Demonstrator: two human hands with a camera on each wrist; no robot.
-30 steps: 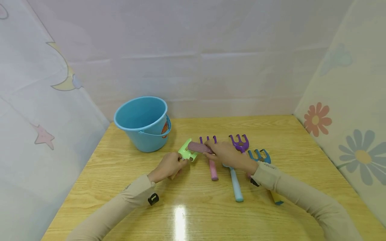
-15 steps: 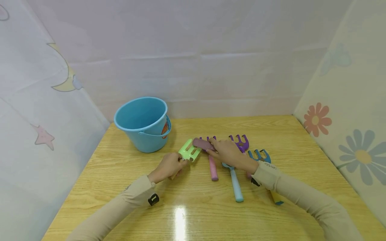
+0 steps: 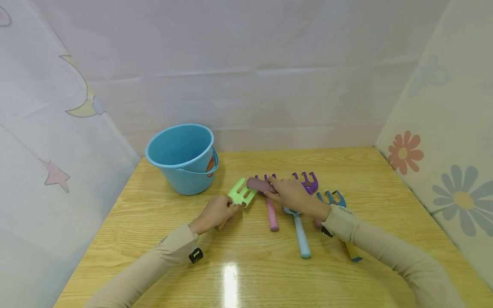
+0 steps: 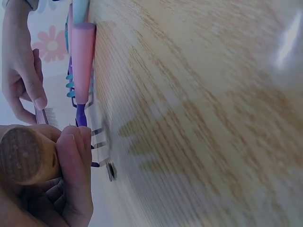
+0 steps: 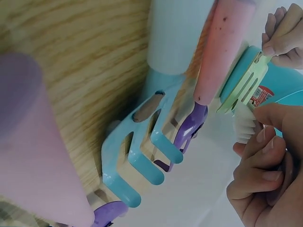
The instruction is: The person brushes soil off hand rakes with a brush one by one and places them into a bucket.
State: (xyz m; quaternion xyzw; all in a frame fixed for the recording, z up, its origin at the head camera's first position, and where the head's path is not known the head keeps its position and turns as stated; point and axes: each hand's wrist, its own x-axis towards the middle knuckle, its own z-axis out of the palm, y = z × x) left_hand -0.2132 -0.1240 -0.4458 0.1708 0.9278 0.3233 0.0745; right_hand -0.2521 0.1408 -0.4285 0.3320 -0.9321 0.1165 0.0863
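I have a wooden counter (image 3: 269, 273) before me, its yellowish grain running mostly left to right, with a bright streak of glare (image 3: 230, 282) at the near middle. Toward its far left I see a blue bucket (image 3: 190, 180) standing upright, its handle hanging down at the near right side. To the bucket's right, four rakes lie apart, tines far, handles near. From left to right I count the left purple rake (image 3: 272, 216), pink-handled; the pale-blue rake (image 3: 302, 237), set nearer; the right purple rake (image 3: 309, 185), its middle hidden from me; and the yellow-handled rake (image 3: 353, 252), blue-tined and partly hidden too.
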